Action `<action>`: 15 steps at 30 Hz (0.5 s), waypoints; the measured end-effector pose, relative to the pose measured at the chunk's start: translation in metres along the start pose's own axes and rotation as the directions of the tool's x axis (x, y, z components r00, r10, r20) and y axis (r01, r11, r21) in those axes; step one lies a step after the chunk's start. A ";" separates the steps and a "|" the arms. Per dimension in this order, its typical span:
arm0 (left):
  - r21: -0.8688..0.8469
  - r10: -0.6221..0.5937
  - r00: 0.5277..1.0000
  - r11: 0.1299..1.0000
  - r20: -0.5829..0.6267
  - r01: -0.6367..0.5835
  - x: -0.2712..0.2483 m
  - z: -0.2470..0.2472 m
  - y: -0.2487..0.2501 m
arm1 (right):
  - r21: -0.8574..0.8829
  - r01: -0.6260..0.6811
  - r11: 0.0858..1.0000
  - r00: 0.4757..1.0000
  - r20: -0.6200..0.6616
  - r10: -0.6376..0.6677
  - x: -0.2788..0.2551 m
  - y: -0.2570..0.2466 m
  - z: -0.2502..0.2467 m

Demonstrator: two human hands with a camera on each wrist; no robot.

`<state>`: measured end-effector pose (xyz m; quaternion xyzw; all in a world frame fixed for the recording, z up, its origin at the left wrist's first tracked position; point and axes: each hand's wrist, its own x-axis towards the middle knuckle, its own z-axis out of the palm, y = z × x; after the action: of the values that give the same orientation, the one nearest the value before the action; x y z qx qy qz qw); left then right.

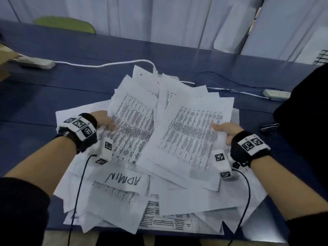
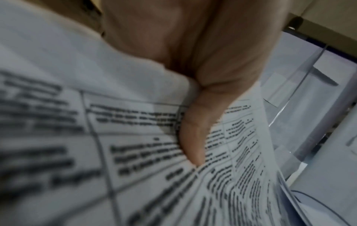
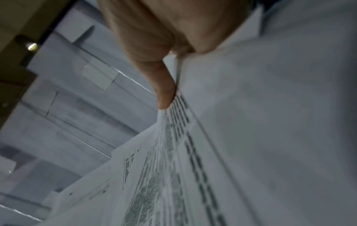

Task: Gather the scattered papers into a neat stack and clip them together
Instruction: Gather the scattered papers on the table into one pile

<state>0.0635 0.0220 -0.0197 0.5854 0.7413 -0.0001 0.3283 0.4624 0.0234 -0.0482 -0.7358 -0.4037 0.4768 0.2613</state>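
A loose heap of printed white papers covers the near middle of the blue table. My left hand grips the left side of a lifted bundle of sheets, thumb on the printed face. My right hand grips the right edge of another lifted bundle, thumb on top of the sheets. A sheet marked ADMIN lies at the front of the heap. A black binder clip rests on the table right of my right hand.
A white power strip sits at the far left, its white cable running to the papers. Another small white strip and thin black wires lie at the far right. A dark object stands at the right edge. Papers overhang the table's near edge.
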 end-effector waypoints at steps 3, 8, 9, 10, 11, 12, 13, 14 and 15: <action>-0.108 -0.035 0.999 0.994 -0.027 0.032 0.000 0.003 0.001 | 0.149 -0.040 0.988 0.991 0.134 0.020 0.015 0.016 0.003; -0.360 -0.003 1.000 0.933 -0.006 0.000 0.011 0.003 -0.016 | 0.181 -0.048 0.982 0.995 0.096 0.031 -0.039 -0.007 0.019; -0.395 0.031 0.997 0.918 0.067 -0.003 0.006 0.006 -0.013 | 0.204 -0.054 0.977 0.995 0.088 0.036 -0.036 -0.004 0.020; -0.393 0.062 0.989 0.919 0.134 -0.004 0.003 0.009 -0.009 | 0.204 -0.050 0.978 0.995 0.100 0.030 -0.037 -0.004 0.023; -0.372 0.080 0.980 0.928 0.184 -0.006 -0.003 0.012 -0.003 | 0.199 -0.034 0.979 0.994 0.108 0.012 -0.036 -0.004 0.025; -0.364 0.098 0.976 0.931 0.193 -0.021 -0.004 0.015 0.003 | 0.194 -0.010 0.981 0.993 0.117 -0.013 -0.035 -0.004 0.028; -0.363 0.112 0.979 0.931 0.169 -0.044 -0.005 0.019 0.009 | 0.198 0.009 0.980 0.991 0.126 -0.035 -0.034 -0.005 0.030; -0.373 0.121 0.986 0.925 0.113 -0.070 -0.003 0.021 0.012 | 0.214 0.021 0.977 0.991 0.124 -0.049 -0.031 -0.006 0.032; -0.384 0.117 0.992 0.919 0.046 -0.091 -0.003 0.022 0.014 | 0.224 0.020 0.974 0.992 0.118 -0.048 -0.028 -0.005 0.032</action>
<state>0.0867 0.0151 -0.0297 0.5487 0.6834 0.1413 0.4604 0.4251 0.0024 -0.0432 -0.6641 -0.3757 0.5589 0.3247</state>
